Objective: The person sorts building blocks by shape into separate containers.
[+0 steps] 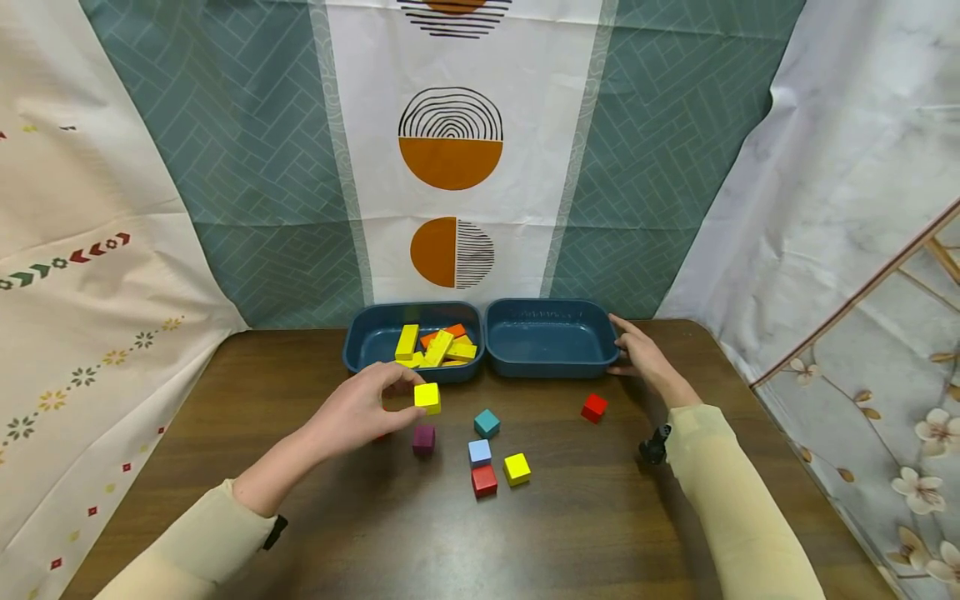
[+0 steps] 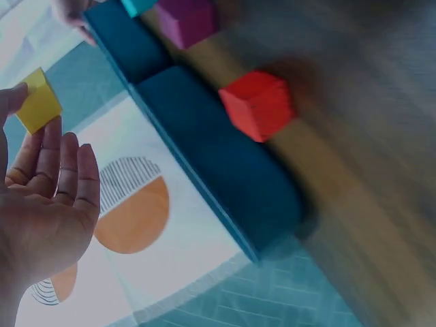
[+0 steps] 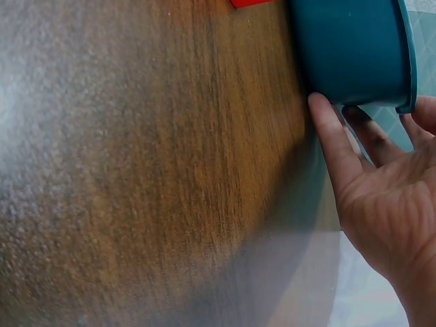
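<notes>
Left grip (image 1: pixel 362 411), pinched yellow cube (image 1: pixel 427 399), grained tabletop (image 1: pixel 600 517)

I've got my right grip (image 3: pixel 388 180) touching the teal bin (image 3: pixel 354 51), some red thing (image 3: pixel 251 3) near that bin, wooden surface (image 3: pixel 170 157) alongside it.

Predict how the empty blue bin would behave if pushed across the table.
The empty blue bin would probably slide rather than tip, being low and broad. It looks stiff, with an even, unsagging outline. It may feel light for its size, as nothing lies inside.
</notes>
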The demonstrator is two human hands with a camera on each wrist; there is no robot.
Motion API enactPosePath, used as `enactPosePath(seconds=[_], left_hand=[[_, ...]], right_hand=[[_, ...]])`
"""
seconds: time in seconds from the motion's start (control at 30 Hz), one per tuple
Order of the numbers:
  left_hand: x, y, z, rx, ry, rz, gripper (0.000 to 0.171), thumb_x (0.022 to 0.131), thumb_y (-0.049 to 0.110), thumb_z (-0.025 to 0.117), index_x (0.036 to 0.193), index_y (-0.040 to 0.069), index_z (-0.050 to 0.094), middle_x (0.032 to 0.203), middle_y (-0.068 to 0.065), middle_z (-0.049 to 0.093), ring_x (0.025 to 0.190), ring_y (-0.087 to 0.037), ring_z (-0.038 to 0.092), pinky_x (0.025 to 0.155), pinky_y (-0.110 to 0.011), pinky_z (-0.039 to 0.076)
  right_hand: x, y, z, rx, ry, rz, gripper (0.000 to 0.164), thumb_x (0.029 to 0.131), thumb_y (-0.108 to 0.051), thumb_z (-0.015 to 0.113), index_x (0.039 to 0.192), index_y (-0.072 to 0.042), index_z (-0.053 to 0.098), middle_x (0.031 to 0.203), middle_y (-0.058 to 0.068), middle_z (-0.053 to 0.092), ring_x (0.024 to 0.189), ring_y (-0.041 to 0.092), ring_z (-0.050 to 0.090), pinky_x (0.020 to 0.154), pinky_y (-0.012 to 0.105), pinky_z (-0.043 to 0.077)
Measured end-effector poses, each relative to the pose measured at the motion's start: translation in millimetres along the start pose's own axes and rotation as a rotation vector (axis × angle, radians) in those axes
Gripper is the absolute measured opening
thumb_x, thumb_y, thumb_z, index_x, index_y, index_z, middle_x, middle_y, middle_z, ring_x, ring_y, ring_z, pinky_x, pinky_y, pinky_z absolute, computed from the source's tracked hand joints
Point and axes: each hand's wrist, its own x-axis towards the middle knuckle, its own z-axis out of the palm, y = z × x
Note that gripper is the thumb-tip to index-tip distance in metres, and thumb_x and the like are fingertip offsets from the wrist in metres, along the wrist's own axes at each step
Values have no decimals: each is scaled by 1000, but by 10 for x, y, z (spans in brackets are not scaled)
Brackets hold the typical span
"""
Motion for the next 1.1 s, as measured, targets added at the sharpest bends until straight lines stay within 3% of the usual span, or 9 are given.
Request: enactPosePath(seconds=[0.2,0.5,0.63,0.87,1.1], left_hand=[[269,132,9,3,7,18,34,86,32,84,115,20,69,109,3,66,101,-19,57,84,-37,54],[710,238,100,24,-13,31,35,90,34,78,118,16,68,114,-1,67,104,-22,61,86,-39,54],[888,280,146,35,-12,31,33,90,34,77,116,16,68,114,-1,65,105,-24,60,86,-39,53],[1154,290,230,45,8,40,33,91,33,76,117,14,70,110,-1,67,100,-19,58,86,-37,53],[1347,281,353,60,16,9,39,91,36,77,121,12,70,112,-1,69,102,-22,60,88,-39,52]], right_hand=[[-8,-43,25,32,-6,19,66,103,-10,30,166,-24,18,170,14,5,139,45,38,101,59,48],[-135,-249,56,82,-35,33,67,101,-4,30,166,-16,16,169,19,5,140,51,34,105,67,40],[-85,-152,30,73,-21,24,67,102,-7,30,166,-19,17,169,17,7,138,49,37,104,65,43],[10,24,8,21,12,-5,65,102,-12,29,166,-25,19,163,17,17,117,38,47,99,59,50],[-77,-99,25,61,-11,9,66,102,-7,29,166,-19,17,169,16,6,136,49,40,103,66,43]])
